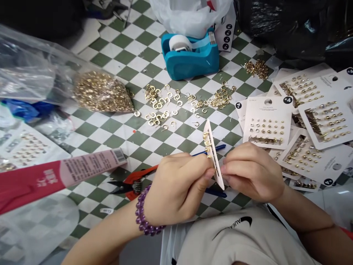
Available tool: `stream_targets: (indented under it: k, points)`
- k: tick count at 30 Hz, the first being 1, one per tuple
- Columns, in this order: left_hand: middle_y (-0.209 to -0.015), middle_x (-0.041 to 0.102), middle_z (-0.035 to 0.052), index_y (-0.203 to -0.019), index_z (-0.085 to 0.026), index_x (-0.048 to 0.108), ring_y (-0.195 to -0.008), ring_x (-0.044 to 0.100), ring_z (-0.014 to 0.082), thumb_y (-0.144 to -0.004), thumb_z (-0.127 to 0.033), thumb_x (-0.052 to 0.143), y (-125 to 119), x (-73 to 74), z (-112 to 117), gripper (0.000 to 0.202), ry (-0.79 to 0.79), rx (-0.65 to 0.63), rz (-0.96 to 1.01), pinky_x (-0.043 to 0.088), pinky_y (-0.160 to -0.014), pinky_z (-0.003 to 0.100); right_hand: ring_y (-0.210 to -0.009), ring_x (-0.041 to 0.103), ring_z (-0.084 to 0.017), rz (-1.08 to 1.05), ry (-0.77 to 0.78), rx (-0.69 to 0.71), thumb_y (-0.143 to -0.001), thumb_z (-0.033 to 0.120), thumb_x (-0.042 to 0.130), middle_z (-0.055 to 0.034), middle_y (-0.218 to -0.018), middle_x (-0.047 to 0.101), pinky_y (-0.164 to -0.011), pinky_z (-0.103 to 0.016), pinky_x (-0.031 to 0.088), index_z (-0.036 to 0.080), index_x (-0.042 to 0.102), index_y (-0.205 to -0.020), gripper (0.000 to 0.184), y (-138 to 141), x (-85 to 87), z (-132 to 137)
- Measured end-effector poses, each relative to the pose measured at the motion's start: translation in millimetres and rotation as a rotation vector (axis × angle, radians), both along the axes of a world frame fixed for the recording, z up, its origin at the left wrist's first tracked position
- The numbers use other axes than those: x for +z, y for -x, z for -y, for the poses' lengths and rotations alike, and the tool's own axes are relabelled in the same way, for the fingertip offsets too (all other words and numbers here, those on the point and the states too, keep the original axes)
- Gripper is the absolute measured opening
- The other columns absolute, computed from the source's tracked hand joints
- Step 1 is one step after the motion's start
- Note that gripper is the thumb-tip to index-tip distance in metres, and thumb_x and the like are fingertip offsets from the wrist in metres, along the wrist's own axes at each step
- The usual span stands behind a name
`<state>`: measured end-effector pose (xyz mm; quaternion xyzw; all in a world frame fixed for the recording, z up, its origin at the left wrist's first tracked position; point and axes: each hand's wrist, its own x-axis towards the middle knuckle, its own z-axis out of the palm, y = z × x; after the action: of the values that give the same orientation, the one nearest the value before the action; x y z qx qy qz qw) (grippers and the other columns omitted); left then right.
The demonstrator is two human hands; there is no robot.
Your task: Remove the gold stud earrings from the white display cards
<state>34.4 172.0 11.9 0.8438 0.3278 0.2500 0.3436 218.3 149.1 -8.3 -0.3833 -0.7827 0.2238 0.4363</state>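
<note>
At the far left of the frame, a clear plastic bag (pixel 27 66) spills into a heap of gold hooks (pixel 102 92), its mouth lying open on the checkered surface (pixel 116 59), apparently so that pieces can be taken without reaching inside. Below it lie a red-and-pink box (pixel 55 180) and small scissors (pixel 124 187) with orange handles, within easy reach of the left hand (pixel 179 186), which wears a purple bead bracelet (pixel 146 209). That hand is closed, pinching a narrow white card (pixel 209 129) between thumb and fingers, and the card stands on edge at lower center with small gold earrings (pixel 207 145) along it. The right hand (pixel 252 171) curls in from the other side, its fingertips (pixel 224 170) pressed against the card, so both hands seem to steady it for close work. A blue pen (pixel 212 150) lies behind them. Loose hooks (pixel 162 106) are spread thinly above, easy to pick singly, beside a teal tape dispenser (pixel 187 55). Finished-looking earring cards (pixel 267 121) fan out at right, kept apart from the loose gold.
</note>
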Motion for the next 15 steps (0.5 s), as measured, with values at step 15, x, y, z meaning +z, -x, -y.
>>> stream_targets:
  k: [15]
  points:
    - [-0.053,0.042,-0.0018,-0.067,-0.020,0.036,-0.047,0.034,0.0125,-0.077,-0.003,0.038,1.0,-2.7,0.1,0.019,-0.309,-0.079,-0.089,0.030,-0.048,0.026,-0.071,0.058,-0.011,-0.201,0.229,0.030,-0.079,0.011,0.062,-0.0040,-0.076,0.062,-0.064,-0.025,0.050,0.013,0.061,-0.082,0.003,5.8,2.4,4.0]
